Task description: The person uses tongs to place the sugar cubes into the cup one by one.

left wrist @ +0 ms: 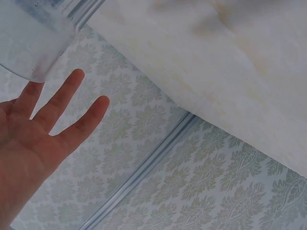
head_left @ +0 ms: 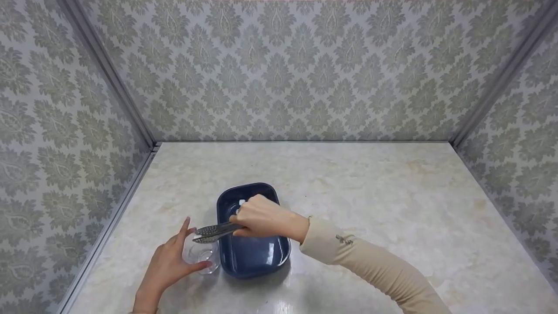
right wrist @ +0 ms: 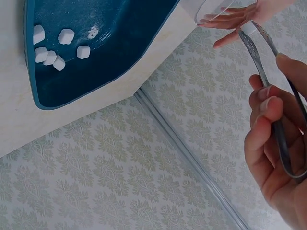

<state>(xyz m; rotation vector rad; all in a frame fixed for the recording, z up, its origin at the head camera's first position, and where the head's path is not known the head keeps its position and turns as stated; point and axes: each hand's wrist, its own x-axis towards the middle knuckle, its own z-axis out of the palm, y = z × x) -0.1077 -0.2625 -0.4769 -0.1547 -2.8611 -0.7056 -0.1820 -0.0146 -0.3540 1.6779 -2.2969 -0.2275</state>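
Note:
My right hand [head_left: 263, 216] grips a pair of metal tongs [head_left: 213, 231] above the left side of a deep blue rectangular dish [head_left: 248, 255]. Between the perforated tong tips sits a white cube [right wrist: 248, 28], seen in the right wrist view. The tips hover over the mouth of a clear cup [head_left: 205, 257] standing left of the dish. Around this cup my left hand [head_left: 168, 264] holds on, thumb at the near side and fingers at the far side. In the left wrist view, the other fingers [left wrist: 62, 98] spread out beside the cup wall.
Several white cubes [right wrist: 66, 36] lie in one end of the dish, mostly hidden by my right hand in the head view. The pale marbled table [head_left: 370, 196] meets patterned walls [head_left: 301, 78] at the back and sides, with grey trim [head_left: 109, 74] along the corners.

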